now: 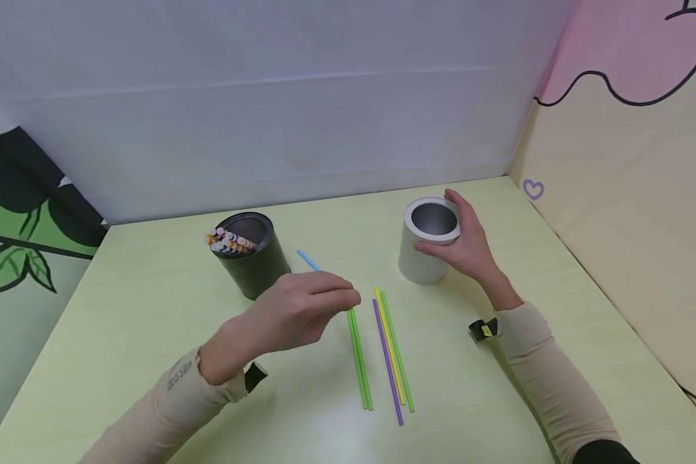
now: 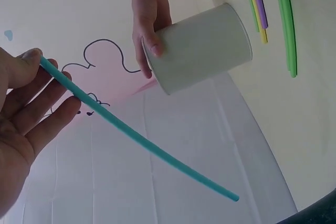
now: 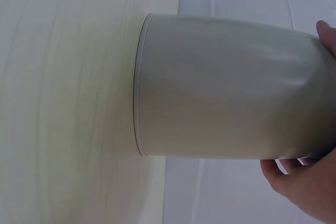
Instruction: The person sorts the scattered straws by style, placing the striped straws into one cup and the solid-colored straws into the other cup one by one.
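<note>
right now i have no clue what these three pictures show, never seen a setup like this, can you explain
There's no robot here, just a person working bare-handed. The wide picture comes from a camera worn on the head, looking forward and down; the other two are taken from the wrists, each watching that hand's work. The left hand pinches a blue straw near one end; the right hand grips a white can near its open top. On the table lie two green straws and, beside them, a purple straw, a yellow straw and a third green straw. To the left, a dark can holds a bunch of patterned straws.
</note>
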`<action>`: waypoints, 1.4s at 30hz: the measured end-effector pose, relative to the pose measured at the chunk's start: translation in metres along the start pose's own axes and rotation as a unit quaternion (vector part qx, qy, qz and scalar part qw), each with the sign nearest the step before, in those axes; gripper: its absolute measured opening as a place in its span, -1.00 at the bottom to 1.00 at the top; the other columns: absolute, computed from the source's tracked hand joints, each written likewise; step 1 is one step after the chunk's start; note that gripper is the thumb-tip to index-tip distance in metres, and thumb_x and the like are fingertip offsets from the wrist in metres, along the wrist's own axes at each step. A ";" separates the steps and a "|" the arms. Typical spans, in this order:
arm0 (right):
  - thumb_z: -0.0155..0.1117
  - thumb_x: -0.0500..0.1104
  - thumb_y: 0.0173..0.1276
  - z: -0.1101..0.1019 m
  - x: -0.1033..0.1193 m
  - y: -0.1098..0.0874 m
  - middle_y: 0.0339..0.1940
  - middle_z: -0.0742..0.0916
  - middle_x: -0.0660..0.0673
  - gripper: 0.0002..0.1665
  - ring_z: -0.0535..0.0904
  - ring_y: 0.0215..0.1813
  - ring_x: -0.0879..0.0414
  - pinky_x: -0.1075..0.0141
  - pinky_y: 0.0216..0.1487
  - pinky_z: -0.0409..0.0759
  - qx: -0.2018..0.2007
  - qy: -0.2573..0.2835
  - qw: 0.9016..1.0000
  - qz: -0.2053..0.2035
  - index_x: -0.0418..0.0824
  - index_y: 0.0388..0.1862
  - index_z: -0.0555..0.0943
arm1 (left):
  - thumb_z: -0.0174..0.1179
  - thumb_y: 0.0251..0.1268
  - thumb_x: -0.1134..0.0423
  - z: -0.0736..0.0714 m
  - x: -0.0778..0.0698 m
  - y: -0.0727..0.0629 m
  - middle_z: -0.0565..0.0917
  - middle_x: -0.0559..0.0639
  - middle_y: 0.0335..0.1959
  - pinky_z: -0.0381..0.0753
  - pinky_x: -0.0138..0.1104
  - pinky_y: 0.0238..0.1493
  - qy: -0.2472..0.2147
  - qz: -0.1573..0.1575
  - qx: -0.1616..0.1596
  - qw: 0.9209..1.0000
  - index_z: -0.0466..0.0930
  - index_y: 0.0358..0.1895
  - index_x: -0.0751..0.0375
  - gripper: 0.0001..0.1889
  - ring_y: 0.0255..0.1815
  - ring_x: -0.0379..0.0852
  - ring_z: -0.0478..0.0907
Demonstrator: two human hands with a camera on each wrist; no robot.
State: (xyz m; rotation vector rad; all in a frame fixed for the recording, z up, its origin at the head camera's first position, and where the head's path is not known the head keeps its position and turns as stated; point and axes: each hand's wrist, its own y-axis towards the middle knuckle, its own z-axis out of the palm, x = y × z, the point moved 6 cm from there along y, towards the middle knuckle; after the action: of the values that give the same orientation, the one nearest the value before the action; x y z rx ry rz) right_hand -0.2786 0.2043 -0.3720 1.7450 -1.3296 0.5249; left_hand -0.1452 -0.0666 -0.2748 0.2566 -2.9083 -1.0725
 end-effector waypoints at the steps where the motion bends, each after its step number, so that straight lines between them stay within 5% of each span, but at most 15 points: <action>1: 0.62 -0.03 -0.12 0.000 0.000 0.000 0.46 0.30 -0.16 0.26 0.26 0.39 -0.12 -0.15 0.30 0.27 0.000 0.000 1.000 0.000 -0.12 0.51 0.09 | 0.11 0.28 0.44 -0.002 0.003 0.001 0.68 -0.01 -0.29 0.64 -0.40 -0.26 -0.005 -0.008 -0.009 1.000 0.66 -0.21 0.25 -0.86 -0.28 -0.17 0.65; 9: 0.62 -0.02 -0.12 0.001 0.001 0.000 0.44 0.31 -0.18 0.26 0.27 0.38 -0.11 -0.13 0.30 0.28 -0.001 -0.003 1.000 0.001 -0.11 0.51 0.10 | 0.07 0.41 0.28 -0.020 0.022 0.013 0.70 0.02 -0.36 0.63 -0.30 -0.35 -0.020 -0.056 -0.105 0.993 0.63 -0.24 0.30 -0.82 -0.36 -0.15 0.66; 15: 0.62 -0.03 -0.14 0.001 0.002 0.000 0.42 0.34 -0.19 0.26 0.28 0.37 -0.11 -0.12 0.30 0.27 -0.004 -0.003 1.000 -0.003 -0.13 0.50 0.11 | 0.17 0.26 0.43 -0.030 0.037 0.024 0.69 0.08 -0.37 0.65 -0.36 -0.32 -0.023 -0.073 -0.165 0.983 0.62 -0.26 0.37 -0.93 -0.40 -0.13 0.66; 23: 0.62 -0.01 -0.13 0.001 0.001 0.000 0.40 0.36 -0.20 0.25 0.30 0.34 -0.11 -0.12 0.28 0.29 -0.006 -0.004 1.000 -0.005 -0.12 0.51 0.11 | 0.16 0.12 0.68 -0.038 0.061 0.040 0.67 0.18 -0.37 0.66 -0.33 -0.19 -0.153 -0.138 -0.259 0.944 0.60 -0.27 0.46 -0.85 -0.36 -0.01 0.64; 29: 0.62 0.00 -0.12 0.002 0.001 -0.002 0.39 0.36 -0.21 0.25 0.30 0.34 -0.11 -0.11 0.29 0.29 -0.003 0.000 1.000 0.000 -0.12 0.51 0.11 | 0.13 0.15 0.68 -0.034 0.073 0.052 0.66 0.21 -0.35 0.65 -0.30 -0.16 -0.186 -0.131 -0.284 0.931 0.58 -0.27 0.51 -0.87 -0.34 -0.02 0.62; 42: 0.64 0.01 -0.17 0.000 0.002 -0.001 0.36 0.39 -0.20 0.27 0.35 0.28 -0.10 -0.09 0.23 0.34 -0.014 -0.004 1.000 -0.021 -0.12 0.49 0.14 | 0.15 0.21 0.60 -0.023 0.087 0.083 0.66 0.25 -0.35 0.64 -0.34 -0.18 -0.208 -0.125 -0.295 0.924 0.58 -0.26 0.53 -0.93 -0.35 0.03 0.61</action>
State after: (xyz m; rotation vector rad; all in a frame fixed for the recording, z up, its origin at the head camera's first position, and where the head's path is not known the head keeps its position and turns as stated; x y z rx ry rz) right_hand -0.2774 0.2031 -0.3712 1.7496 -1.2967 0.4734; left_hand -0.2408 -0.0336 -0.2065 0.4228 -2.7301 -2.2178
